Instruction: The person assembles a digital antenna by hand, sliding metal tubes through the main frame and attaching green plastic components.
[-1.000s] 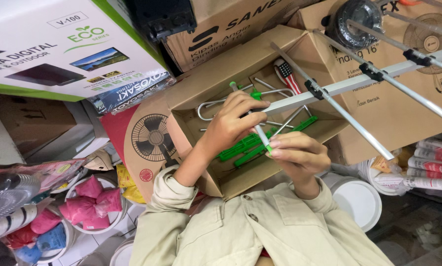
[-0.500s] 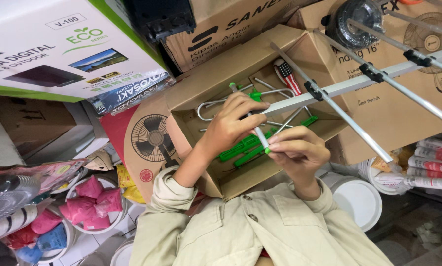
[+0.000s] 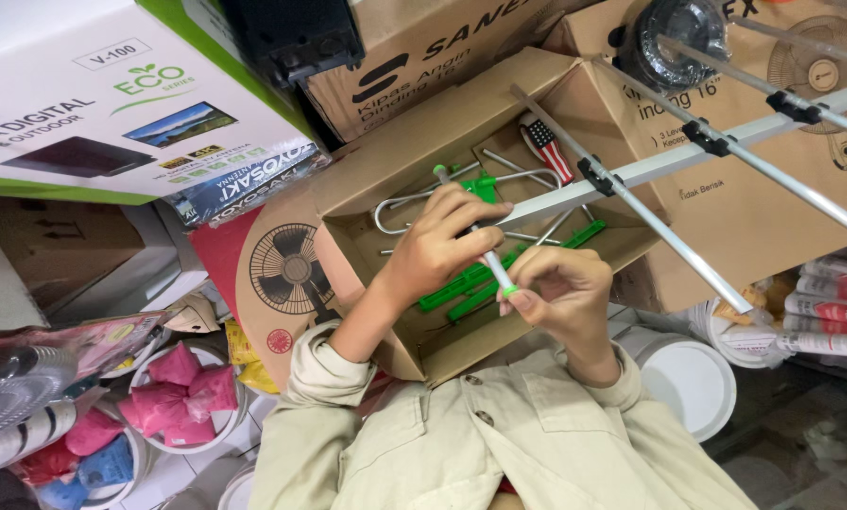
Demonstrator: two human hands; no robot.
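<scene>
My left hand (image 3: 437, 247) grips the middle of a thin white metal rod (image 3: 490, 266) with green end caps. My right hand (image 3: 557, 295) pinches the rod's lower green-capped end between fingertips. The rod slants up to the left, and its upper cap is above my left hand. Both hands hover over an open cardboard box (image 3: 367, 194) that holds green plastic pieces (image 3: 461, 283), bent metal rods (image 3: 414, 196) and a screwdriver with a striped handle (image 3: 548, 149). A white antenna boom (image 3: 650, 168) with thin cross rods lies over the box's right side.
Stacked cardboard boxes (image 3: 414, 52) and a white-and-green carton (image 3: 83, 85) stand behind. White bowls with pink and blue packets (image 3: 182, 401) sit at the lower left. A white round lid (image 3: 693, 378) and rolled packages (image 3: 834, 302) lie at the right.
My right hand has shifted slightly left along the rod's lower end. My left hand keeps the same grip.
</scene>
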